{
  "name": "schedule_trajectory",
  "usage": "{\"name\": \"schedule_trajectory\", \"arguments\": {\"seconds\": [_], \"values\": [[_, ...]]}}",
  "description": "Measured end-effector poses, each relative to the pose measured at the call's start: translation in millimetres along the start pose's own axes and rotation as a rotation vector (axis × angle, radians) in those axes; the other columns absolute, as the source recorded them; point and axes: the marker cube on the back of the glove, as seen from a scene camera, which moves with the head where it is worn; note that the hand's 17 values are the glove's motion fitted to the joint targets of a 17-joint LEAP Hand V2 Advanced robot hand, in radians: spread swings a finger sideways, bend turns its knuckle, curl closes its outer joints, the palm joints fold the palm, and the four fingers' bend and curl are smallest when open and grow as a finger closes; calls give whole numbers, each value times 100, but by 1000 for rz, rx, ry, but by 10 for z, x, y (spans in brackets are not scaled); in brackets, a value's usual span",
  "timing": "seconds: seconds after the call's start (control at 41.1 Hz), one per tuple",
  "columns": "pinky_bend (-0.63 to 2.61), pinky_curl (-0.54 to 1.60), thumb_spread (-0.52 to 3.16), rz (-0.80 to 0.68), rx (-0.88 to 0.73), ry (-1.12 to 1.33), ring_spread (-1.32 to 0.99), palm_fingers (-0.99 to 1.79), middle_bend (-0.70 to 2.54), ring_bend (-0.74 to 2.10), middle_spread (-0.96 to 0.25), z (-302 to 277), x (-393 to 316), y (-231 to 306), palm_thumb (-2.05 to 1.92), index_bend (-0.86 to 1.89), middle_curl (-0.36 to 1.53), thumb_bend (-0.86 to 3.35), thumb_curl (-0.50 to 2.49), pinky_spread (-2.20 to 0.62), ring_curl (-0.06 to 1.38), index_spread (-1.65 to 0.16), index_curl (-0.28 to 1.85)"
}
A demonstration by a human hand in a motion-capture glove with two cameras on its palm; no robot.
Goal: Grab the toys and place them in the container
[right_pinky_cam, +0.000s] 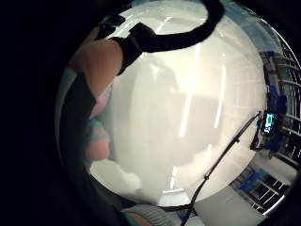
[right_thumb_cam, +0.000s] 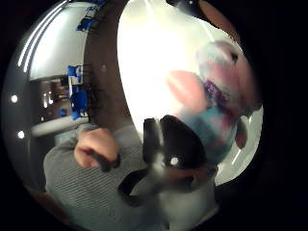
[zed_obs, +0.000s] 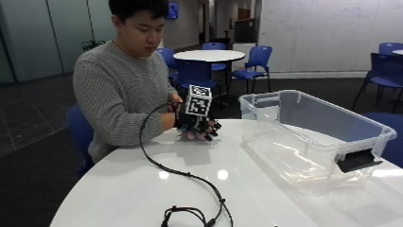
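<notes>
A person in a ribbed grey knit sweater (zed_obs: pixel 116 90) sits at the far left edge of a round, glossy white counter (zed_obs: pixel 189 189) that mirrors the ceiling lights. The gloved right hand (zed_obs: pixel 195 124) is raised just above the counter in front of the sweater, its grip clamped around a soft plush toy (zed_obs: pixel 197 135); only a pink bit of the toy peeks out under the curled fingers in the outside view. In the thumb side palm view the toy (right_thumb_cam: pixel 219 103) sits right against the palm, a fuzzy, rounded shape in pastel pink, teal and white with a purple patch and a dark eye. The black glove strap crosses beneath it. In the little finger side palm view the same pink and teal plush (right_pinky_cam: pixel 96 136) shows at the edge beside the hand, over the shiny counter.

To the right of the grip, well apart from it, stands the container (zed_obs: pixel 315 137), a clear, thin-walled plastic tub, rectangular with rounded corners and a black latch on its near end. It rests on the counter, and nothing can be seen inside it through the transparent sides.
</notes>
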Motion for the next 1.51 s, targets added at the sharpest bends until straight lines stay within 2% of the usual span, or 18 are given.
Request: {"name": "schedule_trajectory", "arguments": {"seconds": [0.049,0.17,0.267,0.486,0.511,0.535,0.583,0.632,0.802,0.9,1.021,1.167,1.361,1.507], "values": [[87,34,143,33,-4,7,-17,5,15,46,-18,80,18,-40,0,18,23,-1,22,3,23,-38,30],[101,35,149,75,5,16,-24,34,10,71,-19,162,34,-111,8,20,18,4,24,-11,27,-39,30],[106,36,152,68,12,15,-29,48,15,77,-22,166,28,-116,15,18,19,8,27,-21,30,-39,31],[109,39,156,53,80,-4,-35,52,19,81,-25,160,25,-139,23,17,22,11,30,-33,34,-39,33],[109,39,156,44,107,0,-35,56,22,80,-26,158,21,-153,24,16,23,12,31,-34,34,-40,33],[108,39,157,32,140,1,-37,71,30,84,-26,159,17,-168,29,15,25,14,33,-35,35,-40,33],[109,37,149,8,203,-15,-40,88,35,86,-27,167,12,-197,43,18,27,19,39,-37,34,-40,32],[105,36,143,-6,237,-44,-42,109,40,89,-28,181,11,-216,52,32,29,21,45,-37,34,-39,37],[102,42,129,-15,253,-80,-47,115,58,103,-27,111,-7,-225,62,58,39,24,57,-40,45,-32,53],[103,44,122,-66,298,-80,-49,110,65,108,-27,-247,-53,-237,63,65,43,24,63,-40,49,-28,58],[105,47,113,-145,419,-64,-50,105,71,112,-26,-1274,37,-343,64,71,48,24,70,-41,53,-25,64],[109,50,103,-106,529,-33,-51,101,76,115,-25,-2301,117,-676,62,75,53,23,78,-42,57,-22,69],[113,54,91,-9,529,47,-51,95,81,118,-24,-2628,125,-1239,60,79,59,22,88,-42,62,-19,75],[116,57,84,193,521,122,-51,90,83,121,-24,-2691,300,-1964,59,80,63,22,96,-43,65,-18,78]]}}
